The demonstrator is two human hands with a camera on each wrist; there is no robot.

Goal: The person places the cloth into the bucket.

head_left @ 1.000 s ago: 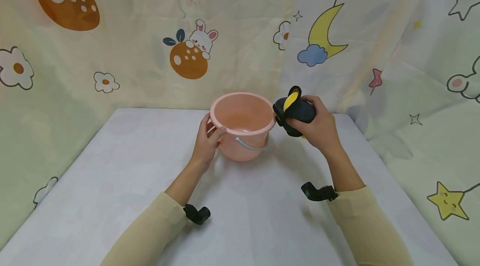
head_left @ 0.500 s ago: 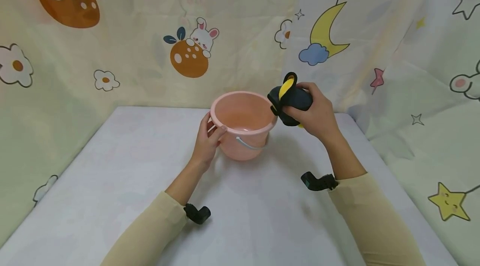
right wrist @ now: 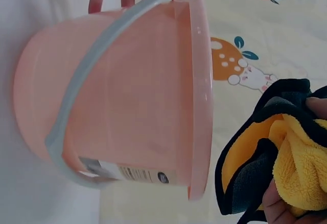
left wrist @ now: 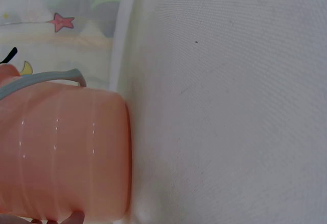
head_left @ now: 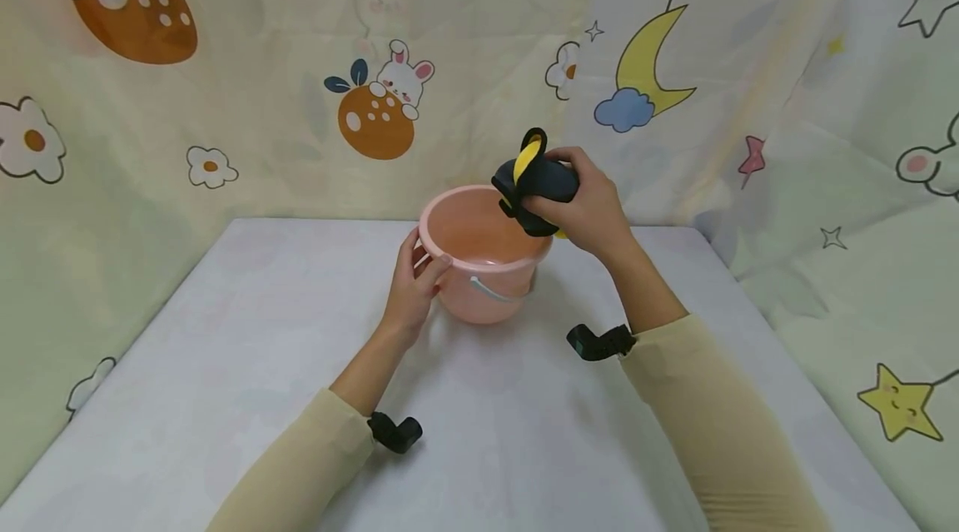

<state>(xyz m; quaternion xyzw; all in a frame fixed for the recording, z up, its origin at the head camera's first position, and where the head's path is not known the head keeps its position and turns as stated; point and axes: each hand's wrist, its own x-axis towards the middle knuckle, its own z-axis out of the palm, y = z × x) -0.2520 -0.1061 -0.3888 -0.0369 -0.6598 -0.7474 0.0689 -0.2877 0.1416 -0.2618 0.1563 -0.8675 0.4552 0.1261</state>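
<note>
A pink bucket (head_left: 479, 295) stands upright on the table, its grey handle (head_left: 490, 290) hanging down the front. The left hand (head_left: 409, 286) grips the bucket's left rim, thumb over the edge and fingers along the outer wall. In the right hand (head_left: 588, 207) is a bunched dark and yellow cloth (head_left: 550, 180), held above the bucket's right rim. The right wrist view shows the cloth's fluffy yellow side (right wrist: 301, 175) and dark edging beside the mouth of the bucket (right wrist: 127, 91), which carries a label (right wrist: 145, 174) on its side.
The white table (head_left: 225, 365) reaches back to a patterned cloth backdrop (head_left: 262, 57), which also hangs along both sides. Black devices are strapped at the left wrist (head_left: 395, 433) and the right wrist (head_left: 599, 343).
The right hand has moved left and up with the cloth, from beside the bucket to above its right rim. The left hand and the bucket have stayed in place.
</note>
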